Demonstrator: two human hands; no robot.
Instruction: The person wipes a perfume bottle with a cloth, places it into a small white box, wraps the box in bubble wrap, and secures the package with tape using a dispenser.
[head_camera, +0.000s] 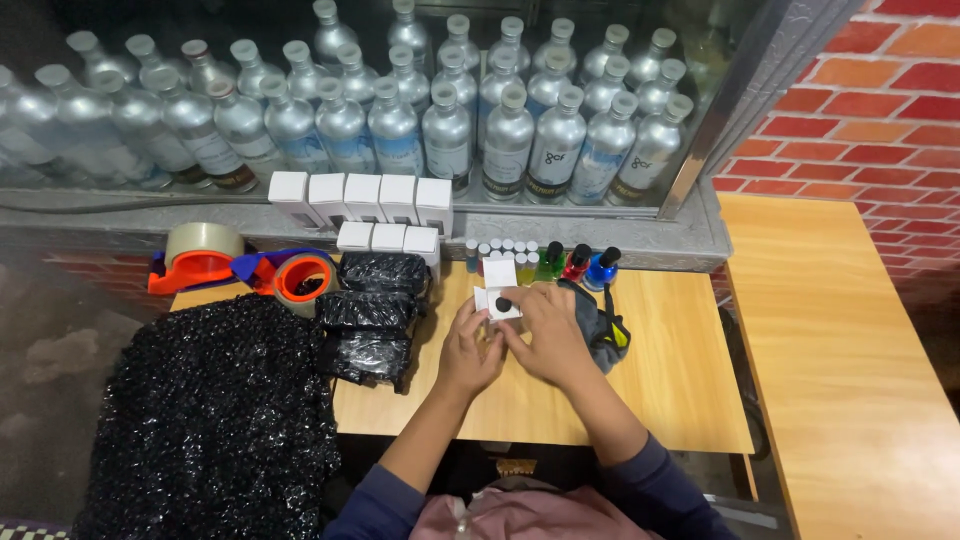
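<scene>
My left hand (468, 348) and my right hand (548, 335) meet over the wooden table (680, 380), both gripping a small white carton (499, 292) with its top flap open. A small bottle with a black cap (503, 305) sits in the carton's mouth. Just behind the carton stand three small bottles with black caps: green (550, 261), red (577, 262) and blue (601, 269). A row of tiny vials (500, 250) stands beside them.
White cartons (362, 197) line the ledge, and more white cartons (388, 237) sit lower. Three black wrapped packs (368, 310) lie left of my hands. Tape dispensers (205, 260) and a black sequinned cloth (215, 410) are at left. Silver bottles (450, 130) fill the glass case behind. Another wooden surface (830, 340) is at right.
</scene>
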